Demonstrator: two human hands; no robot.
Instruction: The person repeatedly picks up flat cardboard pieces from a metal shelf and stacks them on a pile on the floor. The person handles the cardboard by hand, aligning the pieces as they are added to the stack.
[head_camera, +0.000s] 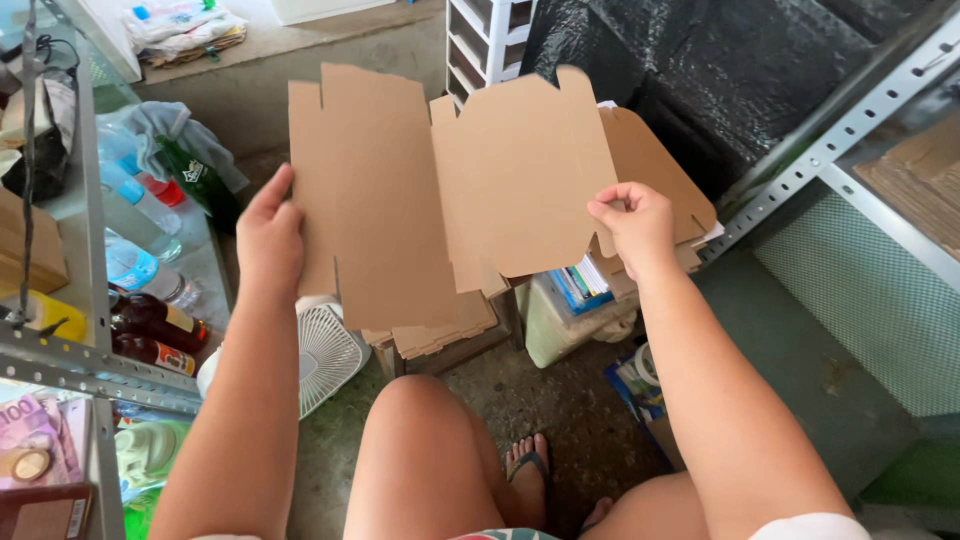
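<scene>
Head view: bare concrete floor (520, 400), metal shelving rack (850, 130) at right, black plastic sheet (700, 70) behind. Below hands: stack of flat cardboard (445, 335), white fan (325, 355), book pile (585, 285). Bottles (150, 325) on left shelf, green bottle (195, 175) farther back. Flat die-cut cardboard box blank (450, 190) held up in air, between both hands. Left hand (268, 240) grip clasps blank's left edge; right hand (632, 225) grip pinches right flap.
</scene>
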